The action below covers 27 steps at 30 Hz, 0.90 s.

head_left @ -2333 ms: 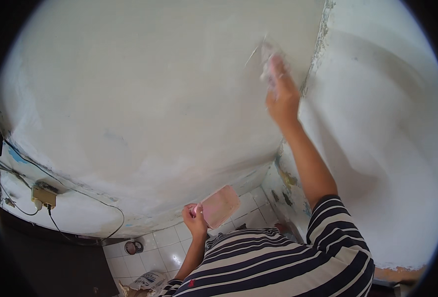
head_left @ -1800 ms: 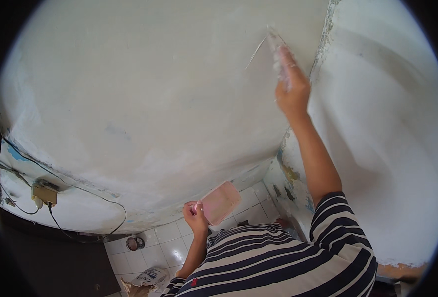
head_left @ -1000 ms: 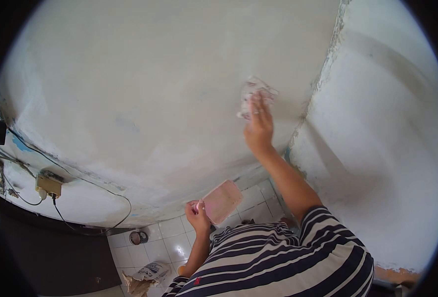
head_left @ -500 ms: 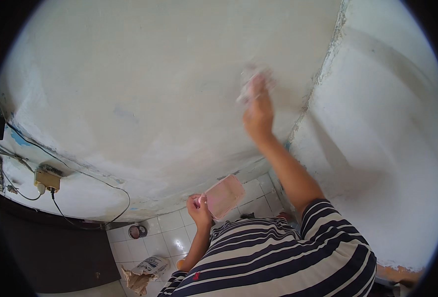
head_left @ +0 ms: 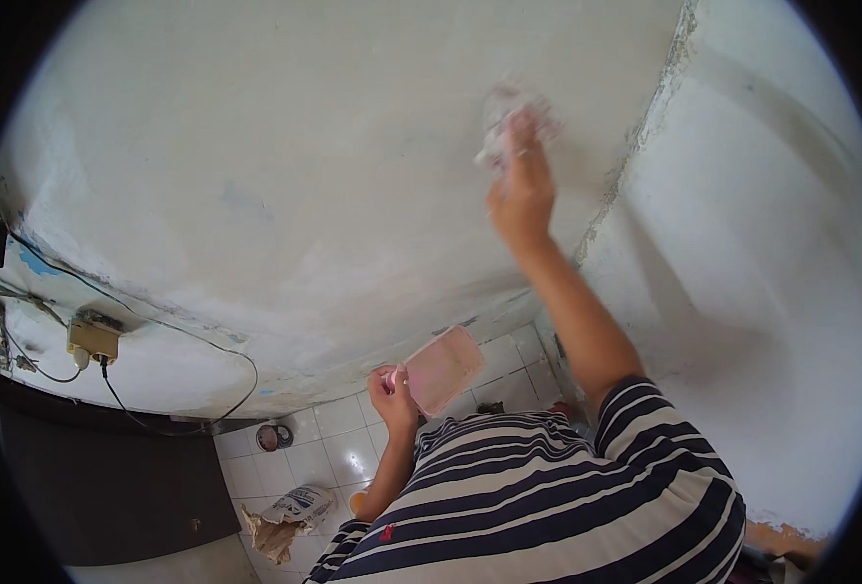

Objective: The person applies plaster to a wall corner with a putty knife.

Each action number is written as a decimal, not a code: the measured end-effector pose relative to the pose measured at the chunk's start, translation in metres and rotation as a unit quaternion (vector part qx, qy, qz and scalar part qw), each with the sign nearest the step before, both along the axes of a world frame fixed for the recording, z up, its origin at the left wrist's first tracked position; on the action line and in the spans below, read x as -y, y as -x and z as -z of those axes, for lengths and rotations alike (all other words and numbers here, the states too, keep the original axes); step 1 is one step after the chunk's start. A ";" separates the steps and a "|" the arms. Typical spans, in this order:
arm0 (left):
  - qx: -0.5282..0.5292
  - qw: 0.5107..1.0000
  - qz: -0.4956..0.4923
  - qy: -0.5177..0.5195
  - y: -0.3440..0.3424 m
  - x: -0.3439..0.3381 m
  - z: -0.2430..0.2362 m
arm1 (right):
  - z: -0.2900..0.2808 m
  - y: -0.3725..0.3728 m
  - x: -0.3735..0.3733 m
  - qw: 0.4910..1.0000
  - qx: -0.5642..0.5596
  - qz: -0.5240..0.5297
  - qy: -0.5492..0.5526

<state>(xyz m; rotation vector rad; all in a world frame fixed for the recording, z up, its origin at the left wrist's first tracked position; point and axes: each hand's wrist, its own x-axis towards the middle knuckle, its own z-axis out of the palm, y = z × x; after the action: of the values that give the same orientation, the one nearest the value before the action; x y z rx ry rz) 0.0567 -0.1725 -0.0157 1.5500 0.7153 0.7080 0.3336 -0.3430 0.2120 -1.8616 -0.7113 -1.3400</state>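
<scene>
Up on the plastered wall, my right hand is closed around a crumpled whitish rag and presses it to the surface. Motion blurs the rag and the fingertips. Lower down, at the foot of the wall, my left hand grips a pink shallow tray by its near left end. The tray is rectangular with a raised rim and is tilted so that its inside shows.
A side wall meets this one at a rough corner on the right. At left are a socket box, a loose cable and a dark panel. A torn paper bag and round tape-like rings lie on white tiles.
My right hand has slid up and slightly right along the wall with the rag. My left hand and the tray have shifted only a little in the picture.
</scene>
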 end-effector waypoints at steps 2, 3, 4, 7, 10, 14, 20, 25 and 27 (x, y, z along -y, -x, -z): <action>0.010 1.000 0.000 -0.013 -0.004 0.002 -0.006 | 0.044 0.022 -0.020 0.998 -0.041 -0.036 0.018; -0.003 1.000 0.007 -0.018 -0.006 0.002 -0.011 | 0.068 0.038 -0.022 0.995 -0.065 -0.064 0.045; -0.018 0.999 0.013 -0.025 -0.005 0.002 -0.013 | 0.086 0.054 -0.024 0.989 -0.091 -0.094 0.071; 0.024 0.999 0.003 -0.025 -0.004 -0.005 -0.002 | 0.086 0.080 -0.005 0.972 -0.150 -0.174 0.053; 0.011 1.000 -0.004 0.000 -0.002 0.001 -0.009 | 0.023 0.054 0.020 0.992 -0.054 -0.110 -0.028; -0.029 0.999 0.000 0.021 0.002 0.002 -0.012 | -0.030 0.012 0.020 0.998 -0.032 -0.041 -0.040; -0.017 0.999 0.007 0.039 -0.001 0.005 -0.011 | 0.082 0.059 -0.025 0.994 -0.059 -0.062 0.067; 0.013 1.000 -0.002 -0.020 -0.001 -0.001 -0.001 | 0.023 0.059 0.025 0.988 -0.084 -0.125 -0.023; -0.009 1.000 -0.004 -0.029 0.005 -0.002 0.004 | -0.024 0.043 0.033 0.992 -0.059 -0.099 -0.053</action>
<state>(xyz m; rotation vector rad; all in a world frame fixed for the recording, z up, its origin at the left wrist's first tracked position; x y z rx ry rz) 0.0518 -0.1701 -0.0201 1.6095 0.7189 0.7275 0.2906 -0.3764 0.2364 -1.7222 -0.7292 -1.1108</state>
